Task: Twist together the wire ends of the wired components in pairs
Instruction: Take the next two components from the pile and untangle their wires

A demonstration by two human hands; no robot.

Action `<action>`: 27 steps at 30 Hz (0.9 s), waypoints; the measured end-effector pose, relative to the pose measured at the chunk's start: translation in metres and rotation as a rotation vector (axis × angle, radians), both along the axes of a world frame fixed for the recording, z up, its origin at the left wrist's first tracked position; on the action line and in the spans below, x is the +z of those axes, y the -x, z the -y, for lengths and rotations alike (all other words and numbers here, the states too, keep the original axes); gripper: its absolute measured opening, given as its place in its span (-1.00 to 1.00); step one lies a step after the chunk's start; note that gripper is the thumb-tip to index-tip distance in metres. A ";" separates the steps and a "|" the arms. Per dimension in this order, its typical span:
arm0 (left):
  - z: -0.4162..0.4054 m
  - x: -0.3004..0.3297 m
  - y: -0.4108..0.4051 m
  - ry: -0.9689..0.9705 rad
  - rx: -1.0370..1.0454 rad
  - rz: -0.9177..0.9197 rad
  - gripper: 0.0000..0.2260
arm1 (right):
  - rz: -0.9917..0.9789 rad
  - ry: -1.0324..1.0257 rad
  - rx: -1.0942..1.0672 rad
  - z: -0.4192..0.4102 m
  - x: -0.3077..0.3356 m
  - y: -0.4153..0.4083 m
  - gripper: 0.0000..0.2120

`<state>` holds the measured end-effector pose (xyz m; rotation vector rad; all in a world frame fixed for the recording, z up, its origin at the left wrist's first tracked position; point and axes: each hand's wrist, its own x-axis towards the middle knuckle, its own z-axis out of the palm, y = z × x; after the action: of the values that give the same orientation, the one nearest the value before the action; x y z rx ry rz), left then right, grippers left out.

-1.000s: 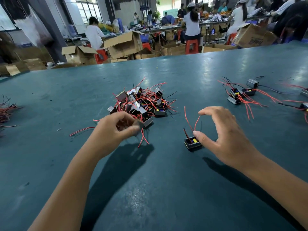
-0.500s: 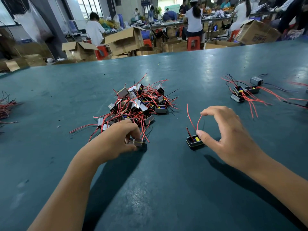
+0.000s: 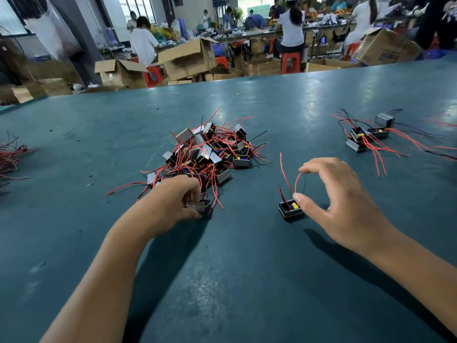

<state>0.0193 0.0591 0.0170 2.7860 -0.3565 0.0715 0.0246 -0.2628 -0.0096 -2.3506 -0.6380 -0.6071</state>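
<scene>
1. Red wire leads mark every component here; the main pile lies at 11 o'clock from frame centre, a tangle of small metal-cased blocks.
2. Left hand: fingers curl round one block at the pile's near edge, at 6 o'clock from the pile. The grip probably serves to draw this piece free of the tangle as the second member of a pair.
3. Right hand: the thumb rests against a lone component standing on the table, while the forefinger tip meets the top of its looped red lead. Whether the finger pinches the lead or merely touches it cannot be told. The hold appears to steady the case and keep the lead upright, ready for joining.
4. A second lead rises free from the same component, toward 12 o'clock.
5. A small group at 2 o'clock, well apart from the pile, may hold finished pieces; the twists are too small to confirm.
6. More red wires lie at the 9 o'clock edge.
7. Table: dark teal, matte, lightly scuffed, with soft window glare toward the far side.
8. Room: a workshop with open cardboard boxes, red stools and seated workers at benches along 12 o'clock.
</scene>
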 end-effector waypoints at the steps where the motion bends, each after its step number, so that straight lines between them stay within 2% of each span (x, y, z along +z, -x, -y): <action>1: -0.001 0.000 0.000 0.014 0.006 -0.008 -0.69 | -0.002 0.000 0.002 0.000 0.000 0.000 -0.65; 6: -0.010 0.000 0.003 0.105 -0.002 -0.022 -0.83 | -0.002 0.001 -0.003 0.000 0.000 0.000 -0.68; 12: -0.010 -0.002 0.003 0.213 0.032 -0.051 -0.78 | -0.009 0.003 0.000 -0.001 0.002 0.002 -0.64; 20: -0.009 -0.003 0.000 0.146 0.003 -0.045 -0.90 | -0.015 0.013 0.006 -0.001 0.002 0.002 -0.64; 27: -0.012 -0.001 -0.001 0.168 -0.002 -0.055 -0.89 | -0.020 0.010 -0.001 -0.001 0.003 0.001 -0.69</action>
<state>0.0201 0.0712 0.0163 2.6161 -0.3246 0.0235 0.0238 -0.2622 -0.0062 -2.3638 -0.6328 -0.5808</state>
